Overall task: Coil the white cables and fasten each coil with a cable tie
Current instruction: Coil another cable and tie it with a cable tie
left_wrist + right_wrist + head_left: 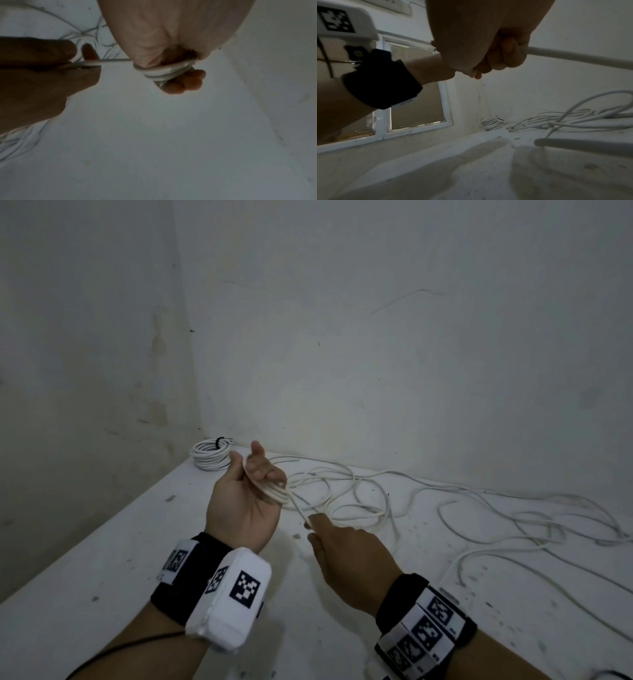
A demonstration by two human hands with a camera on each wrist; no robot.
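Note:
My left hand (pixel 255 474) is raised palm-up over the white table (pixel 120 542), with several turns of white cable (pixel 275 493) wound round its curled fingers (pixel 181 83). The wraps (pixel 163 73) sit tight across those fingers. A short taut stretch of cable (pixel 298 508) runs from them to my right hand (pixel 313 530), which pinches it between thumb and fingers (pixel 503 56). Past that grip the cable (pixel 573 55) leads off to a loose tangle (pixel 359 494) on the table.
A finished white coil (pixel 210 453) fastened with a black tie (pixel 219 441) lies in the far left corner, against the walls. More slack cable (pixel 548 525) sprawls over the table's right side. A window (pixel 416 94) shows on the left in the right wrist view.

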